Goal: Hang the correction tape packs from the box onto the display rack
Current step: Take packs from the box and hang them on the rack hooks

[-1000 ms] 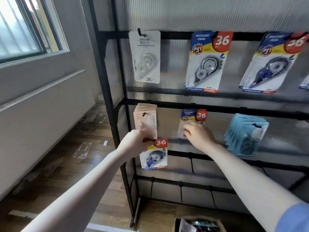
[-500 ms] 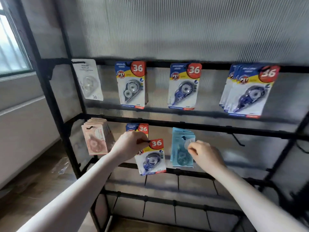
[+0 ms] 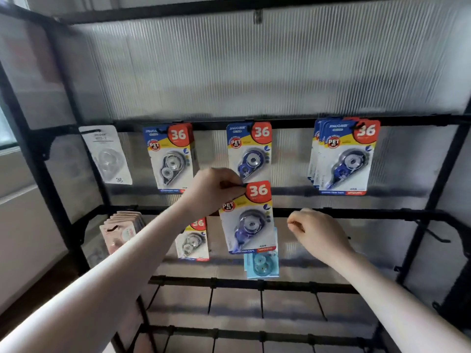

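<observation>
My left hand (image 3: 216, 189) pinches the top corner of a blue correction tape pack (image 3: 248, 220) with a red "36" badge, held just below a matching pack (image 3: 249, 151) that hangs on the upper bar of the black display rack (image 3: 331, 214). My right hand (image 3: 318, 233) is loosely curled and holds nothing, in front of the middle bar to the right of the held pack. More packs hang on the upper bar: a white one (image 3: 107, 154), a grey one (image 3: 170, 159) and a blue stack (image 3: 344, 156). The box is out of view.
On the middle bar hang a pink stack (image 3: 122, 230), a grey pack (image 3: 193, 240) and a light-blue stack (image 3: 262, 266) partly behind the held pack. An empty hook (image 3: 430, 233) sticks out at the right. A wall and window edge lie to the left.
The view has swung up and right. My left hand has lifted the blue pack from the middle row towards the upper row. My right hand has left the hanging packs and moved right.
</observation>
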A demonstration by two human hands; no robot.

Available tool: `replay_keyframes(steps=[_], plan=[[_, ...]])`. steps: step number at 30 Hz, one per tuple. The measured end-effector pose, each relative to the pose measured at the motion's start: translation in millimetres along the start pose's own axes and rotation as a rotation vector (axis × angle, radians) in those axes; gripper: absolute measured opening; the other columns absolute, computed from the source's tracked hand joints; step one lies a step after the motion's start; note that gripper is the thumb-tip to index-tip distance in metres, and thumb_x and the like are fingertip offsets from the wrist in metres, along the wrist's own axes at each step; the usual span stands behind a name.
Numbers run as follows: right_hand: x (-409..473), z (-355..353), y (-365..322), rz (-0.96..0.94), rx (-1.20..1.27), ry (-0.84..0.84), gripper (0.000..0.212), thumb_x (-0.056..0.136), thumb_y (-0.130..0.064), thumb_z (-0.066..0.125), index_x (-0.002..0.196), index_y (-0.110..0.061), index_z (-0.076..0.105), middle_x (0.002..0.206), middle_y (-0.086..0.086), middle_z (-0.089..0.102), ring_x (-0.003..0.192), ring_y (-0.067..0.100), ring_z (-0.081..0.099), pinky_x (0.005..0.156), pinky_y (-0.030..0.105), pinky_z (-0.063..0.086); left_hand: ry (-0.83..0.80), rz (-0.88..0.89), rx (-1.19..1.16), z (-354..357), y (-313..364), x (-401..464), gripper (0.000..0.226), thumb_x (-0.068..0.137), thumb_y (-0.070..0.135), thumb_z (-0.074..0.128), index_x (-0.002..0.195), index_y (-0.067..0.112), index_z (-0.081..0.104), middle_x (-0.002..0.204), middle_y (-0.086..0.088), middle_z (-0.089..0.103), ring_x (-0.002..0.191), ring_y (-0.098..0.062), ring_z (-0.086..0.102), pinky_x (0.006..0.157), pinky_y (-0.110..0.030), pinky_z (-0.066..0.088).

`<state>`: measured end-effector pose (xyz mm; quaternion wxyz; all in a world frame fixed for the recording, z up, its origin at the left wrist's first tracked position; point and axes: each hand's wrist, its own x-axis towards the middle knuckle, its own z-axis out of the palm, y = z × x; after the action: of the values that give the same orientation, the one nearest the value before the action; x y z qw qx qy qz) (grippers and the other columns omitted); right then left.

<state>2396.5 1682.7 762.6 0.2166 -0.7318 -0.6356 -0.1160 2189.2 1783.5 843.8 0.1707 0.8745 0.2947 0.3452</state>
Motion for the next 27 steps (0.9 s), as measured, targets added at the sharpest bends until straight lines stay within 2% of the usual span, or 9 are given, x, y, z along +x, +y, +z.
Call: replay_keyframes(steps=[2,6,8,10,13,17,19,24,27], plan=[[6.6,-6.0,-0.6,0.004,-0.002,0.008,0.019,0.095,-0.023,0.045,0.095,-0.020,0.065,0.096,-0.005,0.062,0.084,0.015,0.059,0.064,0.025,0.037,0.027,0.035,-0.017,-11.5,11.9,17.5,0.015,0.080,0.013,0.071,0.074,0.023,0.062,0.066,0.022,0.057,0.057,0.012,0.051,0.059,-0.009,0.039],[16.6,-14.5,-0.9,-0.006,0.004,0.054,0.019,0.094,-0.024,0.048,0.098,-0.019,0.066,0.100,-0.005,0.064,0.085,0.013,0.059,0.065,0.023,0.039,0.110,0.073,-0.036,-29.9,33.2,49.5,0.016,0.080,0.017,0.070,0.067,0.022,0.062,0.063,0.013,0.057,0.054,0.006,0.049,0.055,-0.009,0.036],[20.4,-18.4,-1.0,-0.020,0.009,0.066,0.020,0.095,-0.024,0.048,0.099,-0.018,0.067,0.099,-0.004,0.065,0.086,0.013,0.059,0.066,0.024,0.041,0.149,0.061,-0.033,-36.1,40.1,64.1,0.010,0.081,0.018,0.069,0.073,0.018,0.064,0.066,0.008,0.059,0.058,0.001,0.050,0.057,-0.015,0.040],[23.0,-22.4,-0.4,-0.038,0.016,0.074,0.021,0.095,-0.025,0.048,0.100,-0.018,0.067,0.098,-0.003,0.064,0.087,0.015,0.060,0.068,0.024,0.043,0.158,0.044,-0.019,-39.0,43.7,77.1,0.005,0.082,0.018,0.068,0.080,0.015,0.065,0.070,0.008,0.061,0.062,0.000,0.052,0.057,-0.012,0.043],[22.9,-25.7,4.3,-0.061,0.000,0.081,0.021,0.095,-0.025,0.046,0.098,-0.019,0.066,0.094,-0.004,0.062,0.085,0.014,0.059,0.064,0.023,0.037,0.172,0.026,0.011,-36.2,43.7,90.0,0.005,0.084,0.018,0.066,0.083,0.013,0.066,0.077,0.003,0.062,0.065,0.000,0.053,0.063,-0.018,0.046],[19.8,-24.4,13.5,-0.077,-0.029,0.071,0.024,0.095,-0.024,0.043,0.097,-0.019,0.066,0.095,-0.006,0.062,0.087,0.013,0.057,0.063,0.023,0.034,0.194,0.020,0.047,-33.9,40.4,96.9,0.007,0.085,0.018,0.065,0.084,0.011,0.067,0.072,0.008,0.059,0.064,-0.001,0.052,0.063,-0.019,0.044],[19.9,-22.8,17.2,-0.083,-0.029,0.070,0.025,0.096,-0.024,0.042,0.098,-0.019,0.066,0.097,-0.006,0.062,0.089,0.011,0.057,0.064,0.021,0.032,0.195,0.022,0.056,-34.9,39.1,97.6,0.007,0.086,0.016,0.063,0.085,0.011,0.067,0.076,0.004,0.060,0.068,-0.008,0.054,0.067,-0.024,0.046],[20.5,-14.0,20.4,-0.114,-0.007,0.088,0.023,0.095,-0.020,0.045,0.091,-0.016,0.068,0.094,-0.004,0.065,0.099,0.012,0.059,0.070,0.019,0.036,0.192,0.011,0.066,-33.9,35.2,98.3,0.016,0.090,0.013,0.057,0.095,0.007,0.070,0.088,-0.003,0.064,0.082,-0.016,0.058,0.079,-0.031,0.049],[22.7,-11.4,17.6,-0.133,0.001,0.099,0.023,0.094,-0.019,0.046,0.087,-0.015,0.068,0.091,-0.002,0.066,0.101,0.015,0.059,0.075,0.022,0.041,0.218,0.045,0.108,-31.7,33.2,96.6,0.019,0.090,0.012,0.055,0.101,0.007,0.070,0.100,-0.005,0.067,0.090,-0.017,0.059,0.079,-0.024,0.045]])
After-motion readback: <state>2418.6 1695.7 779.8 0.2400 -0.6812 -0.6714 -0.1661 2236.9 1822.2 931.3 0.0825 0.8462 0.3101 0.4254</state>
